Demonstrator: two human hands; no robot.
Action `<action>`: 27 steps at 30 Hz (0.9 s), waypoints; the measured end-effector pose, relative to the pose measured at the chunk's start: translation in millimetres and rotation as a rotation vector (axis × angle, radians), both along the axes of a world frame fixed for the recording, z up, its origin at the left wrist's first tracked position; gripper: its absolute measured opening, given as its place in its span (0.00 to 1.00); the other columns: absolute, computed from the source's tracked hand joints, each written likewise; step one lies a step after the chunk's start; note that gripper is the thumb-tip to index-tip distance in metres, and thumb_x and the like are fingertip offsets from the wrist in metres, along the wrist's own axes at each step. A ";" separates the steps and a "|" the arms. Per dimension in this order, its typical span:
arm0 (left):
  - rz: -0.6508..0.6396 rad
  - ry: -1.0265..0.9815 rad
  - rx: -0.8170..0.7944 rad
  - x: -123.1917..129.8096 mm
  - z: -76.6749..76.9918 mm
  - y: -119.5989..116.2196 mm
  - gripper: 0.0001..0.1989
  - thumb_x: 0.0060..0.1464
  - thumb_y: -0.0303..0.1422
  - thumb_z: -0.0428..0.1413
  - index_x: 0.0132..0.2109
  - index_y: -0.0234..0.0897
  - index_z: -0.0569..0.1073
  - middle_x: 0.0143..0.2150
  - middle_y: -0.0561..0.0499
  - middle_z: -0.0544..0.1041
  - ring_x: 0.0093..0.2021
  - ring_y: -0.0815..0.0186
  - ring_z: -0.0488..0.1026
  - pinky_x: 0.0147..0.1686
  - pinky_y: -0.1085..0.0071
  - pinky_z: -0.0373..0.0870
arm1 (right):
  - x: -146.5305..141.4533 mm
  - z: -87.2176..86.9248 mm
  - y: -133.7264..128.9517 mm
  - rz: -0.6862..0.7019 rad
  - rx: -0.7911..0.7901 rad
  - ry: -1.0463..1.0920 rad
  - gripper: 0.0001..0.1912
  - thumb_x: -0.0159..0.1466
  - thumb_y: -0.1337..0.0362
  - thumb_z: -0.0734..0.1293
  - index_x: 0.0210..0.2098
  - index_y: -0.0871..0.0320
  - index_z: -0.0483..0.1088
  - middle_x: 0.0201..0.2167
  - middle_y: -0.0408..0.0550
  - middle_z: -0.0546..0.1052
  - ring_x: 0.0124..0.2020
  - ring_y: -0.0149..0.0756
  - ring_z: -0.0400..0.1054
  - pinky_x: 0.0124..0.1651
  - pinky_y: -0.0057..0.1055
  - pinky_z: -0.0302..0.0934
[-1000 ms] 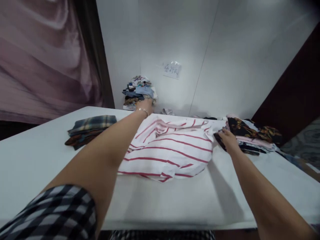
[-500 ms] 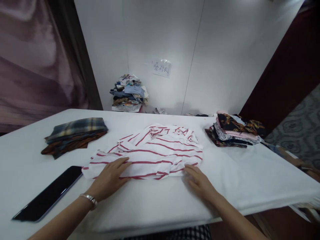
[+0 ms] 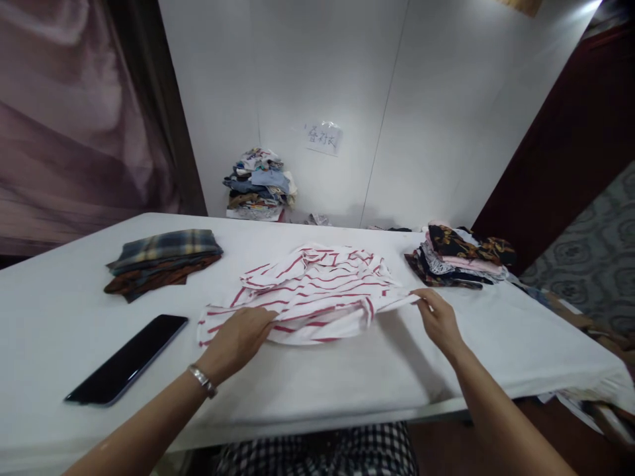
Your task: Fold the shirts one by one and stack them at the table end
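Note:
A white shirt with red stripes point(image 3: 317, 291) lies spread on the table, its collar toward the far side. My left hand point(image 3: 243, 336), with a silver bracelet point(image 3: 202, 380) at the wrist, pinches the shirt's near edge on the left. On the right, my right hand point(image 3: 439, 320) pinches a corner of the cloth and holds it raised off the tabletop, stretched out sideways. Between my hands the near edge hangs in loose folds. The fingertips of both hands are partly hidden.
The white-covered table point(image 3: 347, 390) holds a black phone point(image 3: 129, 357) at left and folded plaid clothes point(image 3: 166, 258) behind it. Folded clothes point(image 3: 461, 258) sit at the right. Against the wall stand a clothes pile point(image 3: 260, 185) and a taped paper sign point(image 3: 323, 137).
Both hands have closed on the shirt's near edge. My right hand has moved right and up, lifting and stretching the corner. The camera view has shifted slightly.

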State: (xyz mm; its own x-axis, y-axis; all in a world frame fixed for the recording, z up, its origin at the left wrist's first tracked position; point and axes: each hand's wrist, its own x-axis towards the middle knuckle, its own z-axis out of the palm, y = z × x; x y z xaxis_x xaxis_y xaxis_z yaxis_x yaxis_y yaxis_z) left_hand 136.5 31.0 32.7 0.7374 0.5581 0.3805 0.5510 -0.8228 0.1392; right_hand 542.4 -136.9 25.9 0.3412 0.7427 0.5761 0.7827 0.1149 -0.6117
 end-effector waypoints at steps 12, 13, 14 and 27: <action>0.091 -0.027 0.112 -13.9 -30.6 -19.5 0.18 0.57 0.35 0.49 0.53 0.36 0.71 0.49 0.42 0.77 0.49 0.55 0.73 0.48 0.58 0.69 | -88.4 -50.4 -62.0 0.220 -0.196 -0.186 0.15 0.65 0.67 0.59 0.49 0.51 0.70 0.43 0.51 0.75 0.46 0.40 0.68 0.48 0.37 0.65; 0.098 0.001 0.109 -14.5 -31.7 -21.4 0.18 0.56 0.33 0.50 0.53 0.36 0.72 0.49 0.41 0.76 0.49 0.54 0.73 0.48 0.58 0.69 | -97.9 -49.0 -60.2 0.266 -0.226 -0.217 0.16 0.65 0.66 0.60 0.51 0.51 0.69 0.46 0.51 0.74 0.47 0.40 0.67 0.49 0.37 0.65; 0.112 0.034 0.099 -14.5 -32.3 -22.0 0.18 0.54 0.30 0.50 0.51 0.35 0.73 0.49 0.41 0.77 0.49 0.54 0.73 0.47 0.57 0.70 | -106.0 -47.3 -56.7 0.294 -0.246 -0.255 0.18 0.64 0.64 0.61 0.54 0.51 0.67 0.48 0.52 0.72 0.49 0.41 0.66 0.50 0.38 0.65; 0.358 0.013 0.033 -16.3 -0.3 4.8 0.23 0.48 0.24 0.44 0.49 0.34 0.75 0.47 0.43 0.78 0.48 0.55 0.73 0.47 0.60 0.69 | -67.9 14.8 -39.4 0.374 -0.142 0.239 0.11 0.66 0.57 0.61 0.34 0.54 0.72 0.44 0.49 0.73 0.48 0.40 0.67 0.50 0.35 0.61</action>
